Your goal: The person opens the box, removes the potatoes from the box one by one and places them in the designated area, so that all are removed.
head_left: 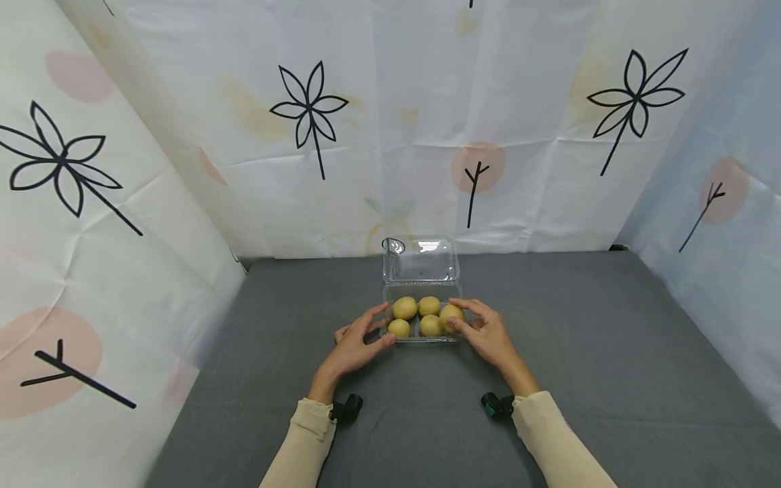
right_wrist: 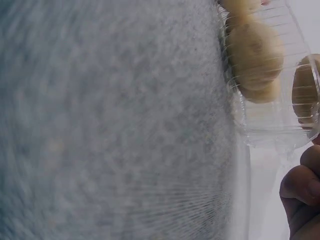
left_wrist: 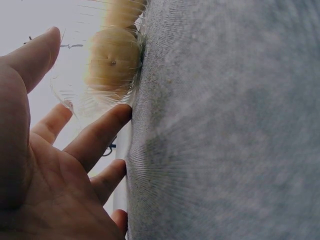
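A clear plastic clamshell box (head_left: 421,339) sits on the table with its lid (head_left: 421,263) raised at the back. Several yellow potatoes (head_left: 405,308) lie inside it. My right hand (head_left: 491,335) pinches another potato (head_left: 451,316) between thumb and fingers at the box's right end. That held potato (right_wrist: 305,92) appears higher than the others in the right wrist view. On the other side, my left hand (head_left: 354,349) rests against the box's left end, fingers spread and fairly straight. Its fingertips are beside the clear wall in the left wrist view, with a potato (left_wrist: 114,57) behind the plastic.
A grey cloth covers the table (head_left: 586,339). White fabric with leaf and flower prints (head_left: 415,102) stands along the back and both sides. Each wrist carries a small black camera, the left one (head_left: 349,409) and the right one (head_left: 495,405).
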Demonstrator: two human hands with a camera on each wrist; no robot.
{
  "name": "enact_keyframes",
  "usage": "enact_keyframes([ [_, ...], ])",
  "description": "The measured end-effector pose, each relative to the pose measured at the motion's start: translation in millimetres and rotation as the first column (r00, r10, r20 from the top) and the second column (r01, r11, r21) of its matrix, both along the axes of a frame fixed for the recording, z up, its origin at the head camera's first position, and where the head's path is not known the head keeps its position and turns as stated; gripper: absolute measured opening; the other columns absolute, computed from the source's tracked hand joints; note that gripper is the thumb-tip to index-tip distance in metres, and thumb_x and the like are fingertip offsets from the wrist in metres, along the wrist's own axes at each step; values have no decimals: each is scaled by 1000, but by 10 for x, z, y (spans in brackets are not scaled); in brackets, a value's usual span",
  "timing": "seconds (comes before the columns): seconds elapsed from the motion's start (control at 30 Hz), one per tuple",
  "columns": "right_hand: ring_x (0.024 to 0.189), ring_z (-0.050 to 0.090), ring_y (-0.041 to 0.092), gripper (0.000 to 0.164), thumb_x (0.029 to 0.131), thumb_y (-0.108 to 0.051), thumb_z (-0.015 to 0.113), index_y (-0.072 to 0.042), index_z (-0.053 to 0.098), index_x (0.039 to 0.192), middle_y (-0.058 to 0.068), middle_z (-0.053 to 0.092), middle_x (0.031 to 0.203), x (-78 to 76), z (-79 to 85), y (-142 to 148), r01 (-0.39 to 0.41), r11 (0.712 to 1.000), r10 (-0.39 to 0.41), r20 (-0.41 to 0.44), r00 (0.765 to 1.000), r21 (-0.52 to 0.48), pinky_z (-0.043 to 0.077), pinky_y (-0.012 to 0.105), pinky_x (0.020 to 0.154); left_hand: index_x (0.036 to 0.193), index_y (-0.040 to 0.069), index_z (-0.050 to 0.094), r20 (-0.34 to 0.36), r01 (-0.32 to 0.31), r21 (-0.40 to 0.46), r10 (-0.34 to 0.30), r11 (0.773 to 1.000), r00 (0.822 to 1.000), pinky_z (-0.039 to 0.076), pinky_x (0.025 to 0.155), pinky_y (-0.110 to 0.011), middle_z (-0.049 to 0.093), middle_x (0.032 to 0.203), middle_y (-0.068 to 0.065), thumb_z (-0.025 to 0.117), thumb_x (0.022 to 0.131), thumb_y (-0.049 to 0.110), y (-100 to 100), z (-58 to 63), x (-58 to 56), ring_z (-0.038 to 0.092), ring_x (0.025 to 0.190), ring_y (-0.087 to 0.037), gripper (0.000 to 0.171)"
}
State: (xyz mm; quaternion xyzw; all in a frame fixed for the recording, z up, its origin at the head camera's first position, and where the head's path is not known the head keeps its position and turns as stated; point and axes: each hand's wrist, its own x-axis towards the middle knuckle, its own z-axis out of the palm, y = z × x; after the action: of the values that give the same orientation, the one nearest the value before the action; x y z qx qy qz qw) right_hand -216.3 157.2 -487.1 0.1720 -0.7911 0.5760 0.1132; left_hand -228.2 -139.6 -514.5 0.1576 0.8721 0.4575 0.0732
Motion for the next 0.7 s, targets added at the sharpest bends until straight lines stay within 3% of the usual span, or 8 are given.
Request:
enact_keyframes([
  [0.23, 40, 24, -4, 37, 89, 3, 75, 5, 69, 125, 26, 66, 120, 168, 251, -76, 7, 1000, -7, -12, 1000, 15, 29, 21, 39, 158, 36, 34, 6, -1, -5, 1, 1000, 1000, 12, 102, -52, 59, 148, 3, 69, 97, 46, -2, 8, 4, 37, 150, -26, 72],
  [0.7, 44, 25, -3, 37, 85, 9, 75, 10, 68, 122, 26, 69, 115, 300, 227, -169, -24, 1000, 24, -74, 997, -8, 27, 20, 39, 158, 35, 34, -3, 2, -9, -2, 1000, 1000, 12, 102, -52, 60, 147, 4, 69, 97, 45, -5, 0, 0, 36, 151, -25, 72],
])
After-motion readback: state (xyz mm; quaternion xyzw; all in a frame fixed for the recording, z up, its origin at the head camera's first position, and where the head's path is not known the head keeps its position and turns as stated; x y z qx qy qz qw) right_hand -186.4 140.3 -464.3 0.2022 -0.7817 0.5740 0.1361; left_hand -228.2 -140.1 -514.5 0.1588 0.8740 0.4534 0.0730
